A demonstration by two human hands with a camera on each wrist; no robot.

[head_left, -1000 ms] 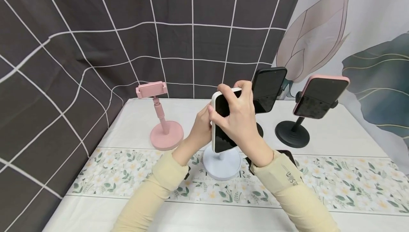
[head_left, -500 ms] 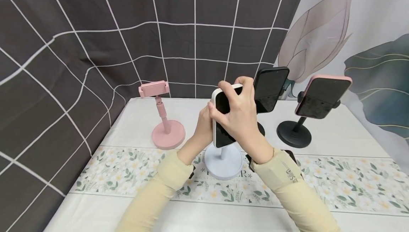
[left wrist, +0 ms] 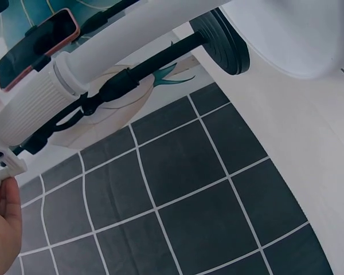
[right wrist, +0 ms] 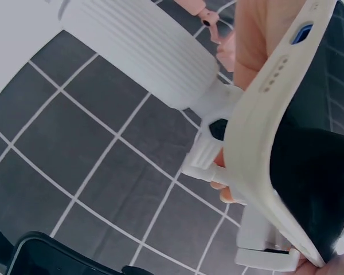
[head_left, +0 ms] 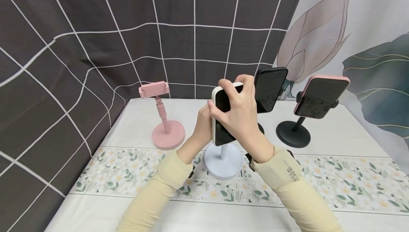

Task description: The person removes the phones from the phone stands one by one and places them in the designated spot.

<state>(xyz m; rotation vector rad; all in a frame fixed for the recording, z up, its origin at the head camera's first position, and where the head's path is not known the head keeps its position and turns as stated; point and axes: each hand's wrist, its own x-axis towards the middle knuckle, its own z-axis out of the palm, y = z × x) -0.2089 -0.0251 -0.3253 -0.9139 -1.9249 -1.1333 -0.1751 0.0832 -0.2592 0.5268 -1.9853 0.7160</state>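
Observation:
A phone in a white case (head_left: 222, 129) stands tilted over a white phone stand (head_left: 223, 164), screen towards me. My right hand (head_left: 241, 113) grips it from the front, fingers over the top edge and thumb at the left edge. Behind the phone's left side, my left hand (head_left: 203, 125) holds the stand's clamp (left wrist: 6, 163), its fingers mostly hidden in the head view. In the right wrist view, the phone's case (right wrist: 249, 143) lies close against the clamp's arm (right wrist: 266, 249), and left-hand fingers show behind it.
A pink phone stand (head_left: 166, 132) with nothing in its clamp stands to the left. At the right, a black stand (head_left: 293, 132) bears a pink-cased phone (head_left: 319, 97). A black phone (head_left: 270, 90) stands behind my right hand. A floral runner (head_left: 118, 175) crosses the table.
The white-cased phone and the right hand have risen slightly over the stand. The left hand keeps its place behind the phone.

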